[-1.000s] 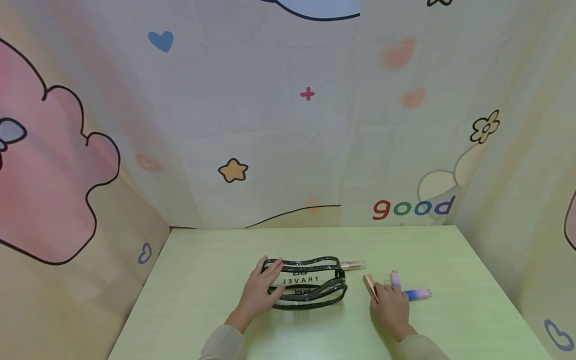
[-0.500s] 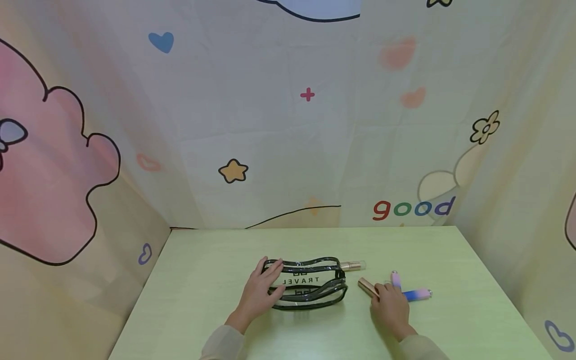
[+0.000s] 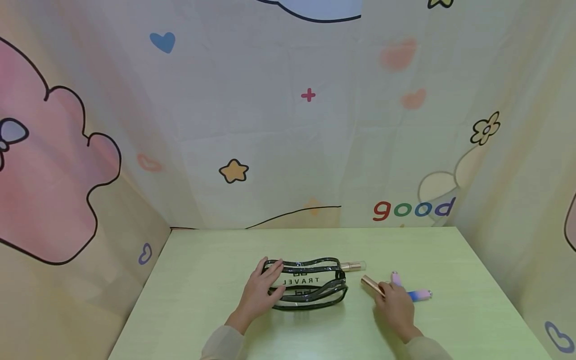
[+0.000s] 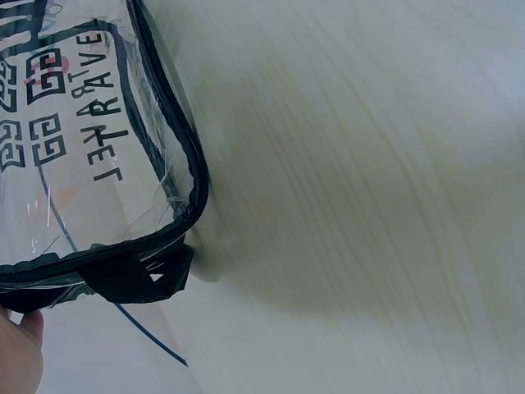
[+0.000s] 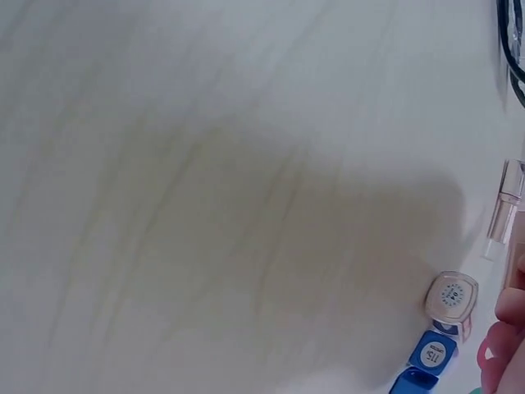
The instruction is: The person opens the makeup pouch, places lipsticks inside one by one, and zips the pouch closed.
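A clear travel pouch [image 3: 306,282] with black trim lies mid-table, its printed word mirrored. My left hand [image 3: 258,295] holds the pouch's left end, fingers over the far side and thumb on the near side. In the left wrist view the pouch [image 4: 78,189] fills the upper left, and a bit of a finger [image 4: 18,357] shows beside its end. Right of the pouch, my right hand [image 3: 396,307] pinches a rose-gold lipstick tube [image 3: 372,286] that points up and left. Its fingers [image 5: 504,345] appear curled at the right edge of the right wrist view.
A clear-capped gold tube [image 3: 353,266] lies by the pouch's far right corner. Beyond the right hand lie a pink tube [image 3: 396,278] and a blue-pink tube [image 3: 420,295]. Labelled square bases [image 5: 433,353] show in the right wrist view. A printed curtain [image 3: 279,125] borders the table.
The lipstick tube in my right hand has swung flatter, its free end turning leftward. Lately that hand has shifted slightly right with the tube. The left hand and pouch stay in place.
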A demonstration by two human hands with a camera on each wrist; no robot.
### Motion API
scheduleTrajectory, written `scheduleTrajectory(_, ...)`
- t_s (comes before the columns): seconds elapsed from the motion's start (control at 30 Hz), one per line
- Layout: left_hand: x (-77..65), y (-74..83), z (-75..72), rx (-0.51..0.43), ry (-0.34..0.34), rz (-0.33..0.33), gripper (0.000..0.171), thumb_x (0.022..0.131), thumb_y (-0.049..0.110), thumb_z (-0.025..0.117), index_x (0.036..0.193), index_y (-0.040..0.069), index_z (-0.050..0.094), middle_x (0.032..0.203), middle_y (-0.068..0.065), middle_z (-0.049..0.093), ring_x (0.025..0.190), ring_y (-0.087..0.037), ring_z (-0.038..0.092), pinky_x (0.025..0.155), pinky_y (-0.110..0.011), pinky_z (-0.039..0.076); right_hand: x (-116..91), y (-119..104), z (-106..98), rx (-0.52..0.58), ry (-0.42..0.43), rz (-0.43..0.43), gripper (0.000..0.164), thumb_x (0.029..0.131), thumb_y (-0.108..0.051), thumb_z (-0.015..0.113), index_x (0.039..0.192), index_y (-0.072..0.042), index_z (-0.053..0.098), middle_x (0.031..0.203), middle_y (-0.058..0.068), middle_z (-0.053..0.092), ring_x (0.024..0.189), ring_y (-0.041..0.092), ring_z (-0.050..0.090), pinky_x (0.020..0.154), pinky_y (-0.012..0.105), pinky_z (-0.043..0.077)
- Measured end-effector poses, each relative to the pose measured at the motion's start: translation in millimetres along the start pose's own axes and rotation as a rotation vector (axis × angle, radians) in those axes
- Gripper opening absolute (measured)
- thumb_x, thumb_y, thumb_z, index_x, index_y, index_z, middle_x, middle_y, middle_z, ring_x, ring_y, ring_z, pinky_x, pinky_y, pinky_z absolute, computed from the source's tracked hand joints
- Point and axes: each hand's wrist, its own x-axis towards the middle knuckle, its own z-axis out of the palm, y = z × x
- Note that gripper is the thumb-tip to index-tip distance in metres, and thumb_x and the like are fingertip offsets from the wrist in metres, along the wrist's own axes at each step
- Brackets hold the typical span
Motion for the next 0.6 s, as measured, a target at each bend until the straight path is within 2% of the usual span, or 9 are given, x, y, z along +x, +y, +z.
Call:
scheduleTrajectory(0.3,0.1,-0.1,0.2,0.007,-0.003,-0.003,0.050,0.085,0.037,0.049,0.130,0.016,0.045,0.137,0.010,0.039,0.133,-0.026,0.024,0.101,-0.048,0.030,5,-4,-6,0.029,0.103,-0.079,0.022,0.059,-0.003,0.066,0.080,-0.002,0.064,0.063,0.005,0.053,0.052,0.017,0.044,0.044,0.028,0.032)
scheduleTrajectory(0.6,0.2,-0.9,0.9,0.020,-0.001,0.003,0.050,0.085,0.037,0.050,0.130,0.016,0.046,0.137,0.010,0.040,0.133,-0.026,0.024,0.101,-0.047,0.030,15,-10,-5,0.093,0.184,-0.139,0.020,0.061,-0.004,0.063,0.081,-0.002,0.064,0.066,0.005,0.056,0.057,0.018,0.046,0.049,0.031,0.036)
